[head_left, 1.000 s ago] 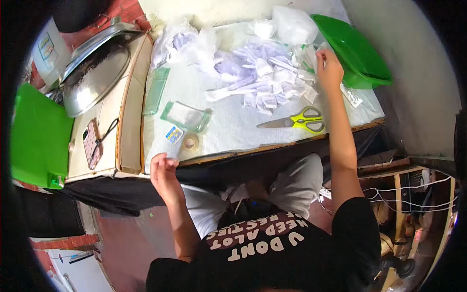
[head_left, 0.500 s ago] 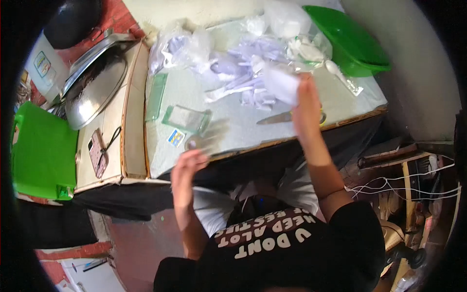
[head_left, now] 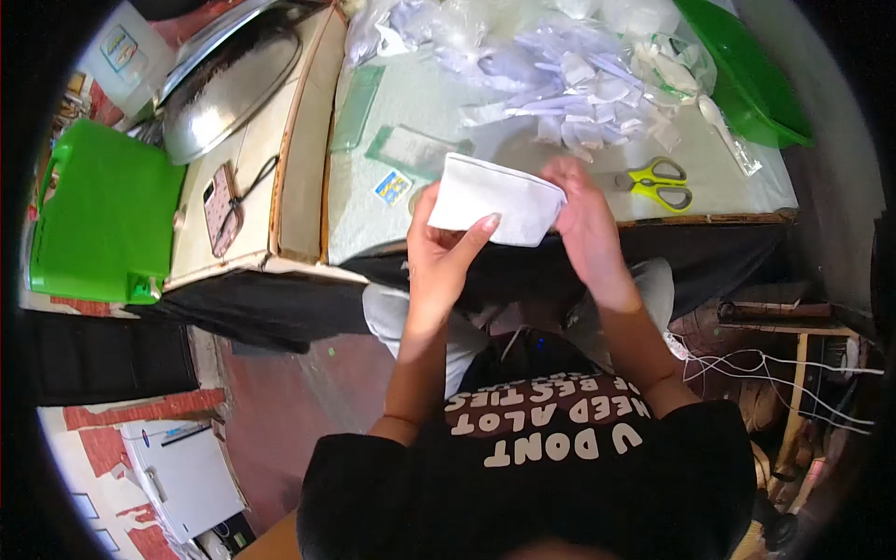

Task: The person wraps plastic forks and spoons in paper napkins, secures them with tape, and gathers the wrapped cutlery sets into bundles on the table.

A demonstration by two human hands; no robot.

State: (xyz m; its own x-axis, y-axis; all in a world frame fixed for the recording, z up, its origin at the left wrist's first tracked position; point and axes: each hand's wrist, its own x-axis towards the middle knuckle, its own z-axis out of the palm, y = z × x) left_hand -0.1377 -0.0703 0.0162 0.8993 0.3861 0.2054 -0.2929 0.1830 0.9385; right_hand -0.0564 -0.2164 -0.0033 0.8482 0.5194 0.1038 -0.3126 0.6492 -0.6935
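A folded white paper piece (head_left: 495, 201) is held over the table's front edge. My left hand (head_left: 448, 243) grips it from the left, thumb on top. At its right end is my right hand (head_left: 581, 215), fingers bent and slightly blurred against the paper's edge. Behind lies a pile of white wrapped pieces (head_left: 597, 93). Yellow-green scissors (head_left: 658, 182) rest to the right. A clear green-edged tray (head_left: 415, 151) and a small blue-and-yellow card (head_left: 392, 187) lie to the left, with another greenish clear piece (head_left: 357, 107) further left.
A green basin (head_left: 747, 79) stands at the back right, beside a clear bag of white spoons (head_left: 674, 65). On the left counter are a phone (head_left: 222, 210), a metal lid (head_left: 233, 93) and a green container (head_left: 107, 210). White cables (head_left: 775, 373) hang at lower right.
My right hand has come from the back right of the table to the front with the white paper. My left hand has moved right and taken hold of it. The view has shifted.
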